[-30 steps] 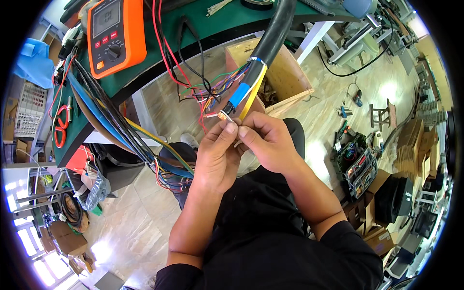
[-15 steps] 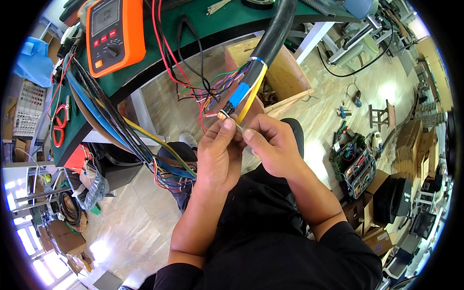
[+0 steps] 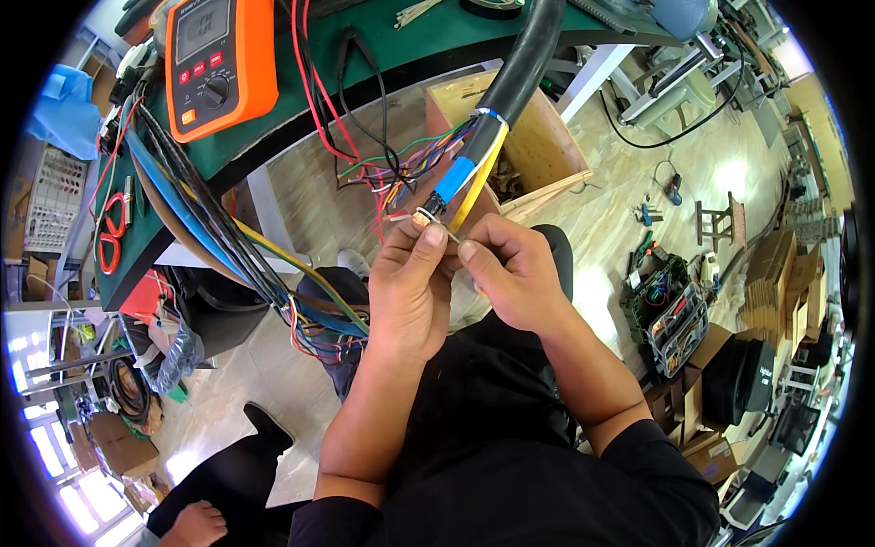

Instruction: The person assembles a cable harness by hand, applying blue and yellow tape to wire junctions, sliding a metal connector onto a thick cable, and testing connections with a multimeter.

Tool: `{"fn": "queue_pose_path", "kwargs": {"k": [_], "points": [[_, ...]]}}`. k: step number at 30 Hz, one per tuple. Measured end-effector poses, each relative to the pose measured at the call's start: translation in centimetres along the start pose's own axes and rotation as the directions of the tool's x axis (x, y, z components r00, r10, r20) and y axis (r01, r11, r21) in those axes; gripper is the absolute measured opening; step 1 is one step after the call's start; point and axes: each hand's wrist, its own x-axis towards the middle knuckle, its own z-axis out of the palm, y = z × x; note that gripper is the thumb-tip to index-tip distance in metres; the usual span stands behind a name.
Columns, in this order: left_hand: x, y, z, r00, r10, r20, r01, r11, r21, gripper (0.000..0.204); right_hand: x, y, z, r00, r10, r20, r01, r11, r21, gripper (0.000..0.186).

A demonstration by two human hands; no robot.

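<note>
Black cable (image 3: 521, 73), blue insulation (image 3: 454, 179), yellow wire (image 3: 479, 191)

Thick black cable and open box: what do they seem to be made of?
Thick cable: probably rubber or plastic jacket, semi-glossy black, with a soft sheen along it. Open box: likely bare wood or plywood, matt, with pale tan walls and raw-looking edges.
</note>
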Motion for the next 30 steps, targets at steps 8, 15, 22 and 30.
{"fn": "queue_pose_path", "kwargs": {"k": [8,15,22,30], "points": [[0.0,-0.5,0.2,0.999,0.024,0.028,-0.023,0.999,-0.039,0.021,0.2,0.2,-0.2,1.0,-0.013,0.003,0.014,1.0,-0.007,0.015],[0.1,-1.0,0.1,0.978,0.205,-0.044,-0.204,0.979,0.02,0.027,0.0,0.1,-0.1,1.0,-0.025,0.013,0.026,0.995,-0.096,0.014],[0.4,-1.5,-0.3,0.97,0.243,-0.012,-0.243,0.97,-0.027,0.025,0.0,0.2,0.0,0.999,-0.041,0.007,0.041,0.994,-0.104,0.013],[0.3,-1.0,0.1,0.934,0.351,-0.062,-0.314,0.892,0.324,0.034,0.1,-0.1,0.3,0.993,-0.116,0.006,0.114,0.972,-0.204,0.013]]}}
